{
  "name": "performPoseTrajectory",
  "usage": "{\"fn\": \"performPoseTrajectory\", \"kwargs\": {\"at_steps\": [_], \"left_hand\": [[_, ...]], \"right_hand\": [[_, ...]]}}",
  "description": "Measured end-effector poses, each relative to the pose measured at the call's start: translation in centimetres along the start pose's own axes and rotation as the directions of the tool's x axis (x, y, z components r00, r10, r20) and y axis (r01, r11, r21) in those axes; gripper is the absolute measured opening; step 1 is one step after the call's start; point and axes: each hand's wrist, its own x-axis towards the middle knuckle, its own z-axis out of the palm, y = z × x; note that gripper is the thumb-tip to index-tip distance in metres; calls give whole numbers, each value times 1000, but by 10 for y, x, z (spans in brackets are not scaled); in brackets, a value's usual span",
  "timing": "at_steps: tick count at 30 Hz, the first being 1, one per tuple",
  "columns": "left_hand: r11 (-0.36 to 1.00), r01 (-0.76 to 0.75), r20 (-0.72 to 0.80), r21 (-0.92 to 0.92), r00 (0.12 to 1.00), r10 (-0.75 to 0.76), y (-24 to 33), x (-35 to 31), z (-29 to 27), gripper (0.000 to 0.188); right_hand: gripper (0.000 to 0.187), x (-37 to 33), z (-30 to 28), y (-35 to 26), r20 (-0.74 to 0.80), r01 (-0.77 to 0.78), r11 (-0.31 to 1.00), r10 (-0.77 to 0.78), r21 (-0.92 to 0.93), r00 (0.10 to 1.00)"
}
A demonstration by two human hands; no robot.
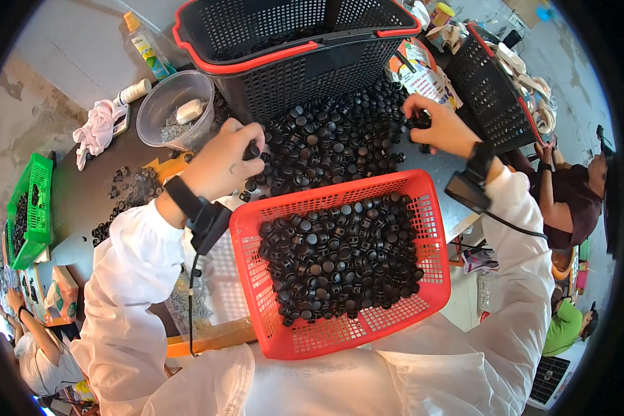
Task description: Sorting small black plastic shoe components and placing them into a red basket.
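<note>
A heap of small round black plastic parts (340,149) covers the middle of the table. At its left edge, my left hand (223,163) is closed with a black part (252,150) between thumb and fingers. My right hand (445,130), at the heap's right edge, has its fingers curled round one or more black parts (419,120); how many is hidden. Between my forearms, close to my body, a red plastic basket (245,274) holds many similar black parts (336,256). Both wrists wear black strapped devices.
Behind the heap stands a large black crate (277,87) with a red rim. To the left are a clear tub (148,125), a bottle (145,45), pink cloth (98,128) and a green basket (40,208). Another black crate (489,83) is at right. Other people work at both sides.
</note>
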Motion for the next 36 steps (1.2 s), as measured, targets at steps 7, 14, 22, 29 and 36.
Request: {"fn": "performPoseTrajectory", "kwargs": {"at_steps": [7, 14, 22, 29, 36], "left_hand": [[983, -112, 170, -148, 976, 137, 97, -28, -36, 18], [975, -206, 240, -79, 946, 219, 124, -46, -20, 59], [960, -79, 162, 270, 986, 36, 48, 29, -5, 89], [941, 8, 216, 338, 973, -86, 53, 53, 29, 115], [972, 86, -69, 220, 995, -73, 45, 61, 55, 92]], "right_hand": [[26, -65, 17, -82, 114, 475, 863, -462, -171, 880], [47, -82, 60, -88, 274, 559, 810, -504, -179, 819], [103, 23, 37, -51, 116, 285, 843, -261, -456, 958], [115, 60, 79, -66, 215, 129, 886, -34, -446, 976], [99, 65, 85, -74, 227, -5, 980, 50, -197, 973]]}}
